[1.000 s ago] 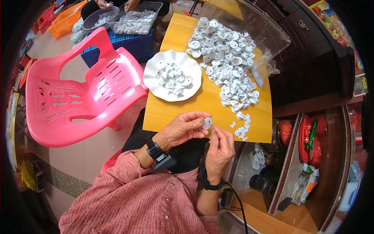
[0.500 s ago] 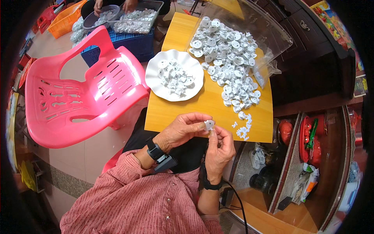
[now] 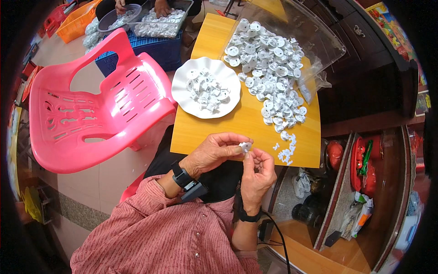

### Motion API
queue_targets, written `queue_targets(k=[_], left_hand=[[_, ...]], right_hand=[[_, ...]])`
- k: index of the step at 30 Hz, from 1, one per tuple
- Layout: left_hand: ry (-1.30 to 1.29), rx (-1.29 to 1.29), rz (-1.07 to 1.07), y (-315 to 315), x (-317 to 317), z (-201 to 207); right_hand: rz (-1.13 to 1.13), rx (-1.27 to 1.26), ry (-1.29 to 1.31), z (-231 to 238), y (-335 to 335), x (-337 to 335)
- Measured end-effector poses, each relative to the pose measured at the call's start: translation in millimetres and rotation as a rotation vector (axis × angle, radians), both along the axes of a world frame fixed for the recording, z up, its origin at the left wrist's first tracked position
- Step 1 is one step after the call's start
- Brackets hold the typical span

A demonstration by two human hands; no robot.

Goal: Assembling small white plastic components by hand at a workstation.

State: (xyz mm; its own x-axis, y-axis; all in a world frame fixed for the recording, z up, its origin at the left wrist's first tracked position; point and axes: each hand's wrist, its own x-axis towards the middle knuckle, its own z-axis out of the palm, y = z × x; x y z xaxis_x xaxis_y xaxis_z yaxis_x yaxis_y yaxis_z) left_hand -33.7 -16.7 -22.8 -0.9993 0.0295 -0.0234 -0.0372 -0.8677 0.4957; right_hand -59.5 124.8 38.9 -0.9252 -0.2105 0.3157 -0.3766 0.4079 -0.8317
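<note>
Between the thumb and fingers of my left hand (image 3: 214,153) is a round white plastic part (image 3: 245,146), held over the table's front edge. My right hand (image 3: 256,176) is closed in a pinch, its thumb tip against the lower edge of that part. Whatever its fingertips hold is too small and covered to name. Several small white plastic pieces (image 3: 287,153) lie on the yellow table (image 3: 200,137) beyond my right hand. Farther back is a large heap of round white parts (image 3: 273,68). A white scalloped plate (image 3: 180,93) at the left carries more white parts.
A clear plastic bin (image 3: 326,34) lies tipped behind the heap. The pink chair (image 3: 150,86) stands against the table's left side. Beyond it, another person's hands (image 3: 162,8) work at a clear tub (image 3: 182,20) of white parts on a blue crate (image 3: 159,55). Shelves (image 3: 337,192) stand at right.
The round white part has tilted slightly between my fingers; both hands have stayed in nearly the same place. The other person's hand has moved over the clear tub.
</note>
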Motion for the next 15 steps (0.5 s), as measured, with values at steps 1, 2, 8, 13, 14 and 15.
queue_targets(k=[1, 2, 8, 13, 14, 15], left_hand=[[0.0, -0.012, 0.0, -0.1, 0.2, 0.8], [0.0, -0.012, 0.0, 0.0, 0.3, 0.7], [0.023, 0.005, 0.006, -0.1, 0.9, 0.3], [0.041, -0.215, 0.05, -0.3, 1.6, 5.1], [0.041, -0.215, 0.05, -0.8, 1.7, 6.7], [0.029, -0.24, 0.042, -1.8, 1.8, 8.2]], right_hand=[[-0.002, 0.002, -0.003, 0.6, -0.5, 0.6], [-0.005, 0.003, -0.006, 1.0, -0.9, 0.9], [-0.01, 0.061, 0.033, 2.5, -2.1, 1.6], [0.016, 0.141, 0.072, 4.7, -3.8, 1.6], [0.026, 0.159, 0.096, 2.9, -3.5, 0.8], [0.026, 0.159, 0.097, 1.5, -2.8, -0.2]])
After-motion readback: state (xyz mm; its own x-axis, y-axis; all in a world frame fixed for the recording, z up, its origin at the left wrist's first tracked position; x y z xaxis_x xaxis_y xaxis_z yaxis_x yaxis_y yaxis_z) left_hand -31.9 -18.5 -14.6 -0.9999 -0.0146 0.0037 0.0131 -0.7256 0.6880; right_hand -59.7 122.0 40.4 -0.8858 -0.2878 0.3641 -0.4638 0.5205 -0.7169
